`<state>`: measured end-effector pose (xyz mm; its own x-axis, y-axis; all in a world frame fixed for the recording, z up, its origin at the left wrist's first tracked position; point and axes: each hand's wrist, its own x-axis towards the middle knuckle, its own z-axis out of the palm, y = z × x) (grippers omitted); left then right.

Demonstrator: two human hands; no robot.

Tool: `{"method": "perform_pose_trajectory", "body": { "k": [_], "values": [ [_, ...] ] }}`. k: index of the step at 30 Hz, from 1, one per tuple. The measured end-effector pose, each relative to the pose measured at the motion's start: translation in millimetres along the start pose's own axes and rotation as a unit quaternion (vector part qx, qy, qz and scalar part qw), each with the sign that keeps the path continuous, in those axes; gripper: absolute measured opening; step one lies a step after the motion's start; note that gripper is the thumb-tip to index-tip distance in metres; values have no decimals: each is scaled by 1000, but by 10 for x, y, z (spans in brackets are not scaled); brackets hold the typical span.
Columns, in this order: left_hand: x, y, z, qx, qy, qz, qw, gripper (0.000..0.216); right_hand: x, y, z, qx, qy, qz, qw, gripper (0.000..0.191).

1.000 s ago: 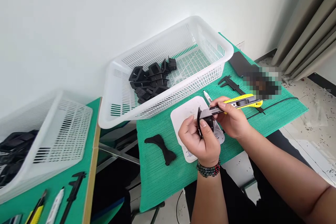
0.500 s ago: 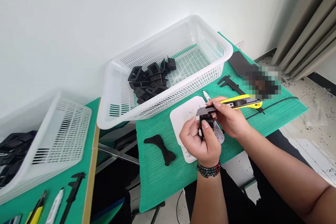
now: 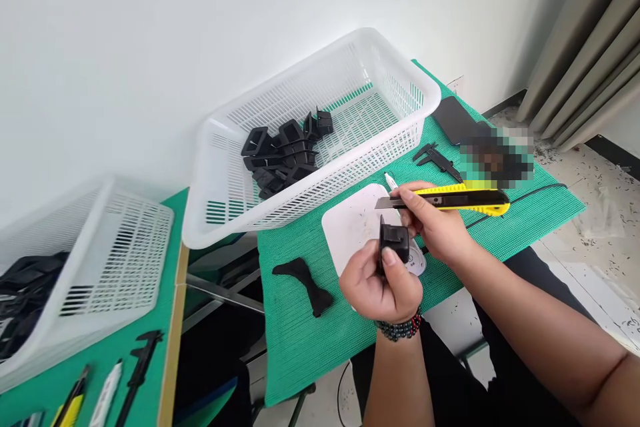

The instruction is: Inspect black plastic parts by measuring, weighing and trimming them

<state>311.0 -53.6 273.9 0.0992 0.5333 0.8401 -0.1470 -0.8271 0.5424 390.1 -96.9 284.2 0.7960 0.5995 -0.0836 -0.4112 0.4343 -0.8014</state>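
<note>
My left hand is closed round a small black plastic part, held upright over a white scale on the green mat. My right hand grips a yellow utility knife; its blade points left and sits just above the part, apart from it. A beaded bracelet is on my left wrist.
A white basket holding several black parts stands behind the scale. A loose black piece lies on the mat to the left. Black calipers, a white marker and a dark phone lie at right. A second basket with tools stands at left.
The knife blade has lifted off the black part and moved up and right. My left hand has lowered slightly and turned the part.
</note>
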Motion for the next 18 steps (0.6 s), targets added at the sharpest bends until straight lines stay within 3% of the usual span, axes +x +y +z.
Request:
{"method": "perform_pose_trajectory", "body": {
  "k": [4,11,18],
  "values": [
    [-45,-8,-9,-50,-17,21,998,19,-20,86,1,-15,20,5,1000,30],
    [-4,-5,19,-43,-14,-98,994,17,-8,61,19,29,22,20,999,30],
    [34,-24,8,-136,-70,-225,962,26,-7,38,27,33,32,4,999,29]
  ]
}}
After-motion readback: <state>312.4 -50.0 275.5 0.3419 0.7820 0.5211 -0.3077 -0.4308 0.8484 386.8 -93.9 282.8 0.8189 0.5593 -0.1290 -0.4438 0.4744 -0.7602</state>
